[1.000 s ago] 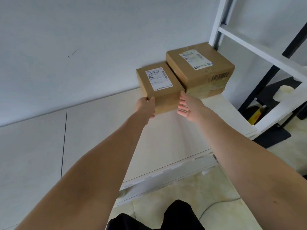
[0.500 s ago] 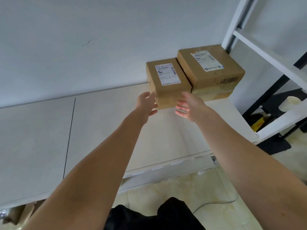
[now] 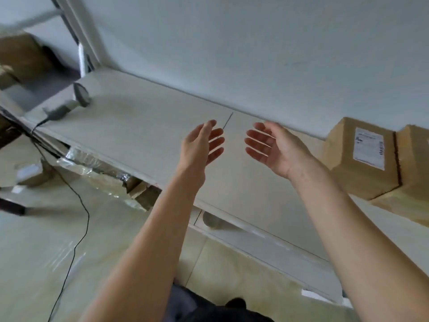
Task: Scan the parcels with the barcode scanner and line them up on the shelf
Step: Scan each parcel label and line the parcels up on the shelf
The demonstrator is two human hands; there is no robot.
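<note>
- The white shelf (image 3: 144,135) runs slantwise across your view against the pale wall (image 3: 255,43); a thin seam crosses its board between your two hands.
- Your left hand (image 3: 199,147) is raised over the middle of the shelf, palm turned inward, fingers spread and relaxed, holding nothing.
- Your right hand (image 3: 276,147) faces it, palm inward, fingers likewise loose and apart, holding nothing. The two hands are near each other but not touching.
- The labelled parcel (image 3: 362,156) sits on the shelf at the right against the wall, its white label facing up, well apart from your right hand.
- A second parcel (image 3: 413,159) stands just beside it on its right, cut off by the frame edge; the two appear to touch.
- The barcode scanner (image 3: 69,103) lies on the far left end of the shelf, well apart from both hands, blurred; its black cable (image 3: 79,205) trails down over the shelf edge to the floor (image 3: 34,252).
- Under the shelf, crinkled plastic wrap (image 3: 92,168) and cardboard show, too blurred to tell further.
</note>
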